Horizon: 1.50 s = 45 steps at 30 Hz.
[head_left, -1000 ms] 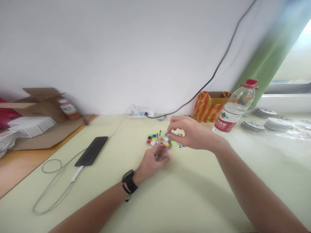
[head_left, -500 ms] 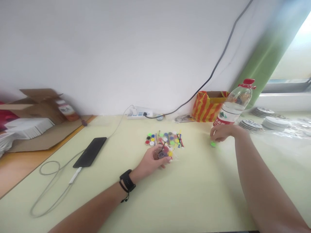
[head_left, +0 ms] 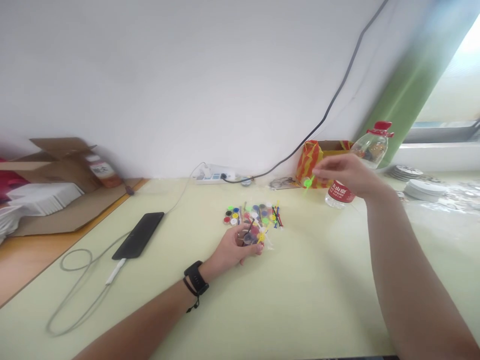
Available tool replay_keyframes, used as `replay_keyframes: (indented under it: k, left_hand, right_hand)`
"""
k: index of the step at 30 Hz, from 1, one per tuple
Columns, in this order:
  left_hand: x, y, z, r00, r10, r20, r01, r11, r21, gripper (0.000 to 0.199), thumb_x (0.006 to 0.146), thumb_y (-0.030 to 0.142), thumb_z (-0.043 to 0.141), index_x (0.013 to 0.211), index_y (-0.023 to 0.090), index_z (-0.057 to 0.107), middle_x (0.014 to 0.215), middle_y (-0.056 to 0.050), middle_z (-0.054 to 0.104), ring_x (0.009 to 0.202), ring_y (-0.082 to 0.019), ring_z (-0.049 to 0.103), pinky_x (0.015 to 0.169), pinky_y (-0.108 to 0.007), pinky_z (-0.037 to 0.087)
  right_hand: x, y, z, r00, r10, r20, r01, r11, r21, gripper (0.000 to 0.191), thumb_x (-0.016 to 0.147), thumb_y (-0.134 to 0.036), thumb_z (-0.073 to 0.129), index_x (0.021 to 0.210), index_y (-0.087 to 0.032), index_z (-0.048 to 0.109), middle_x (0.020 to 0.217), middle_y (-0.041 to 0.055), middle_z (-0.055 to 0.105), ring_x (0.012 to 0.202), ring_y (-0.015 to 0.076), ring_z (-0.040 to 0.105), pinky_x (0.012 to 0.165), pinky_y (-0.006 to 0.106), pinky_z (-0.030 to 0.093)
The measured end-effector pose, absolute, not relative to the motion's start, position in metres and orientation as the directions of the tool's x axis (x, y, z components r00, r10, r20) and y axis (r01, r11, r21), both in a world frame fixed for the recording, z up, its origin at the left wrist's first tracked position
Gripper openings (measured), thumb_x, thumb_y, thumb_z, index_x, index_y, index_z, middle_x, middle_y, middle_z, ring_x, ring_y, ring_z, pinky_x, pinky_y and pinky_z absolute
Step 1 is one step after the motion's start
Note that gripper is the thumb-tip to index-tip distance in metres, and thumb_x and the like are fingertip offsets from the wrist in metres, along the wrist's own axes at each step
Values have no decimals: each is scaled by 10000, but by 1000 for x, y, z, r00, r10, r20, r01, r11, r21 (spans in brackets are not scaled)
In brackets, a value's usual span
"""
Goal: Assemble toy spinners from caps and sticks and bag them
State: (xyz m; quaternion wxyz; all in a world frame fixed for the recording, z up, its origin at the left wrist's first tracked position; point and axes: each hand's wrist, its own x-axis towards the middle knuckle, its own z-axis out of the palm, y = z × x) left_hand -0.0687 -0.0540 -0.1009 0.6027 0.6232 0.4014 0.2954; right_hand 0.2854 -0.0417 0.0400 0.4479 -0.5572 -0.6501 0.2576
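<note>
My left hand (head_left: 234,246) is closed around a clear bag of small coloured pieces (head_left: 255,235), with red, yellow and dark ones showing. Just behind it, more coloured discs (head_left: 234,215) and thin sticks (head_left: 278,215) lie on the table in clear wrapping. My right hand (head_left: 339,172) is raised in front of the water bottle (head_left: 339,194), its fingers pinched on a bright green piece (head_left: 308,183) that is blurred by motion. The green piece hangs left of the fingertips, before the striped bag (head_left: 308,159).
A black phone (head_left: 138,235) with a white cable lies at the left. A power strip (head_left: 215,176) sits against the wall. Cardboard and white stacks (head_left: 48,196) stand far left; round white discs (head_left: 425,190) are stacked far right.
My right hand has moved up and left with the green piece, which was low near the table by the bottle. My left hand has barely moved.
</note>
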Motion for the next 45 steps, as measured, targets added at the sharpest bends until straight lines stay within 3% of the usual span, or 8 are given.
replay_keyframes:
  k: [6,10,20,26,30,36,42,45]
  left_hand:
    - [-68,-56,-102,514,857,17,107,-84,991,561,693,370,904,1134,155,632,982,-83,751,843,-214,730,604,-240,552]
    - [-66,-56,-103,503,862,63,52,-103,993,554,678,333,915,1130,156,647,1060,-98,750,920,-233,730,800,-309,570]
    - [-67,-56,-98,486,863,136,87,-203,975,386,760,380,844,1023,147,685,937,-73,722,815,-200,668,680,-276,518]
    - [-67,-59,-94,467,865,186,138,-278,950,290,818,397,792,969,166,702,849,-42,695,766,-178,623,682,-268,494]
    - [-67,-61,-89,455,870,189,94,-258,961,299,824,407,788,980,164,712,903,-61,718,815,-198,645,725,-280,514]
    - [-65,-62,-85,499,853,155,-53,-148,988,314,849,423,772,1014,160,724,1005,-80,738,918,-226,697,844,-325,557]
    - [-65,-61,-85,458,889,12,-58,17,998,513,837,468,781,1242,168,681,1003,-92,757,895,-218,735,843,-331,584]
    - [-66,-61,-85,459,888,-14,-78,56,995,504,843,495,767,1230,180,697,1066,-101,757,955,-225,731,842,-315,588]
  right_hand:
    - [207,-62,64,-10,849,528,285,508,-813,305,765,-481,835,873,-209,754,792,54,737,727,193,696,703,345,603]
    - [170,-65,58,-164,839,519,410,537,-737,198,841,-371,760,882,-178,755,764,45,736,714,176,689,670,298,569]
    - [125,-66,32,-328,849,414,647,521,-556,171,778,-85,619,801,-203,740,787,-13,745,628,110,594,593,245,417]
    - [120,-67,29,-400,874,276,589,476,-653,157,852,-184,593,779,-205,730,786,13,740,650,142,620,571,255,397]
    - [129,-67,35,-337,863,376,645,503,-576,313,941,-357,566,710,-190,694,729,14,696,627,131,556,572,264,368]
    - [147,-73,56,-185,862,472,603,479,-638,411,939,-573,570,835,-200,707,611,-8,557,466,95,377,465,272,265]
    - [159,-65,39,-70,885,461,556,418,-719,423,912,-603,605,1093,-227,674,971,57,692,618,130,566,540,269,421]
    - [161,-65,3,-55,944,326,481,311,-820,498,874,-610,653,1210,-243,650,1045,77,699,768,184,630,631,294,487]
